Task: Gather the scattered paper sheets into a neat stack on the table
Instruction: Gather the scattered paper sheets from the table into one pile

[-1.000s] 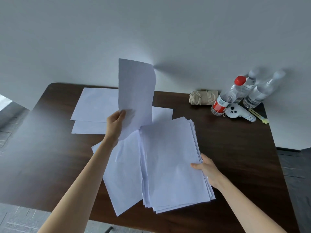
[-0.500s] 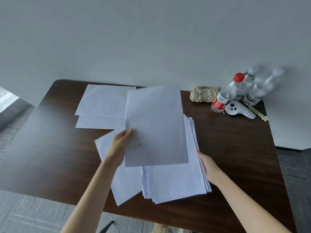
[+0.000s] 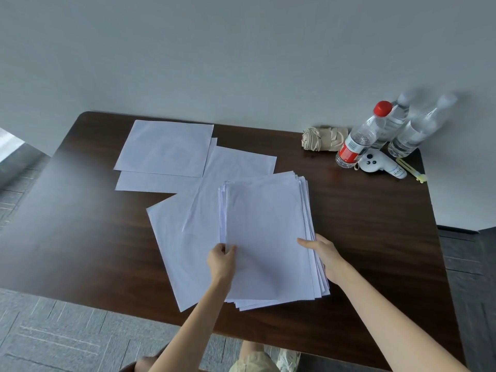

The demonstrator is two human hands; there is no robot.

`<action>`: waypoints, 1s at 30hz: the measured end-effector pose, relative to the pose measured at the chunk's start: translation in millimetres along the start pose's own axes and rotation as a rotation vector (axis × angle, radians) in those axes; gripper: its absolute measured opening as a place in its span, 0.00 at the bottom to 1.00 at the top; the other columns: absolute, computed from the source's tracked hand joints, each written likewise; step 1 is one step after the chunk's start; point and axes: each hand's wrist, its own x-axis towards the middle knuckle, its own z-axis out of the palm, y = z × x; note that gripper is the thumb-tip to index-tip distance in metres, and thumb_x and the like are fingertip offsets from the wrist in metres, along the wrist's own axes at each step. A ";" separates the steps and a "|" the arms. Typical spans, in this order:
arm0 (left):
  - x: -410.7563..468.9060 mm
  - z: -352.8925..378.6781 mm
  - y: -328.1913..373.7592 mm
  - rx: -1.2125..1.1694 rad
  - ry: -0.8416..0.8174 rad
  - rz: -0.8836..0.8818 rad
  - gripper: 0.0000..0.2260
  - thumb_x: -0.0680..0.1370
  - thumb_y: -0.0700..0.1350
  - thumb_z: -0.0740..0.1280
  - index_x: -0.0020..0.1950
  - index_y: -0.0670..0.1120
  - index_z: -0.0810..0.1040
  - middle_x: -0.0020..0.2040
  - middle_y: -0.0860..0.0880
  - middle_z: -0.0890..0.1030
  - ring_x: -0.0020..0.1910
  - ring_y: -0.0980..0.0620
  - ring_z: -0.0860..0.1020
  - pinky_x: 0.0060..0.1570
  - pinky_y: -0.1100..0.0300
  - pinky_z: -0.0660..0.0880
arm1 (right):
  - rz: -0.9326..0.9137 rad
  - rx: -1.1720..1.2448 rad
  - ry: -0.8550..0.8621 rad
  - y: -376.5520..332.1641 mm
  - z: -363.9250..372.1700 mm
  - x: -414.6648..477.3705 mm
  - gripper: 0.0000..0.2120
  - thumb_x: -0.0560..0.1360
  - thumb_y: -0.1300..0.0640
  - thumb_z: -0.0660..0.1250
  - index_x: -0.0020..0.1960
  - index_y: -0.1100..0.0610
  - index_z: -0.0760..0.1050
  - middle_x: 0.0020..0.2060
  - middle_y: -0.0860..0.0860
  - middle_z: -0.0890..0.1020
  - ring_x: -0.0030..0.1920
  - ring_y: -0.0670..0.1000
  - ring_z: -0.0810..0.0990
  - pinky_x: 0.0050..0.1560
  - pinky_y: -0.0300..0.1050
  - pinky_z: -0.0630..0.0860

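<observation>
Head view, looking down on a dark wooden tabletop (image 3: 362,237) set against a pale grey wall (image 3: 241,63). At the middle, toward the near edge, the stack (image 3: 265,224) of white paper sheets, lying flat. Edges not squared, fanned out along the right side and at the near end.

Left hand (image 3: 222,261) at the stack's left edge, thumb on top of the uppermost sheet, fingers (image 3: 220,248) curled at the edge, pinching the top paper. Cannot tell how many sheets in that pinch. Right hand (image 3: 326,257) at the stack's right edge, thumb laid across the top, fingers (image 3: 322,240) curled round the fanned side, gripping the stack.

Under the stack's left part, a tilted sheet (image 3: 174,251), sticking out leftward and toward the near edge. Behind the stack, partly covered by it, a far sheet (image 3: 241,162). Farther left, toward the back, two overlapping sheets (image 3: 163,147), the upper covering most of the lower, apart from both hands.

In the far right corner, well apart from the paper: a red-capped bottle (image 3: 362,135), two clear bottles (image 3: 418,127) just behind it, a rolled beige cloth (image 3: 322,138), a white controller (image 3: 378,163) and a thin yellow-green object (image 3: 410,170).

Below the near edge, grey floor (image 3: 53,331) and a bit of the person's khaki clothing (image 3: 252,363).
</observation>
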 end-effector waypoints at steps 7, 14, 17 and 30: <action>-8.3 -3.0 0.7 -0.043 0.069 -0.037 0.05 0.75 0.42 0.69 0.43 0.41 0.75 0.38 0.47 0.77 0.36 0.49 0.74 0.36 0.57 0.71 | -0.092 -0.090 0.038 14.8 4.9 -0.9 0.20 0.76 0.67 0.67 0.67 0.58 0.71 0.57 0.51 0.80 0.54 0.50 0.79 0.50 0.43 0.77; -19.7 -27.3 8.3 -0.037 0.017 0.065 0.21 0.72 0.49 0.76 0.58 0.44 0.72 0.54 0.47 0.76 0.53 0.48 0.77 0.42 0.61 0.70 | -0.126 0.043 0.025 18.2 -6.5 -19.5 0.18 0.75 0.66 0.68 0.64 0.56 0.74 0.55 0.55 0.81 0.54 0.56 0.80 0.51 0.49 0.79; -26.2 -38.8 21.1 -0.066 -0.059 0.031 0.25 0.72 0.49 0.77 0.61 0.43 0.70 0.54 0.47 0.76 0.51 0.49 0.77 0.44 0.61 0.71 | -0.131 0.082 0.011 16.7 -8.3 -25.4 0.19 0.75 0.66 0.68 0.65 0.57 0.73 0.55 0.56 0.81 0.55 0.58 0.80 0.53 0.52 0.79; 34.9 -99.3 79.0 -0.080 -0.315 0.038 0.03 0.74 0.37 0.72 0.47 0.38 0.81 0.45 0.40 0.83 0.43 0.41 0.81 0.43 0.54 0.80 | -0.201 0.164 0.047 -27.0 64.3 -14.1 0.16 0.75 0.68 0.67 0.59 0.53 0.75 0.51 0.51 0.82 0.52 0.52 0.81 0.46 0.42 0.77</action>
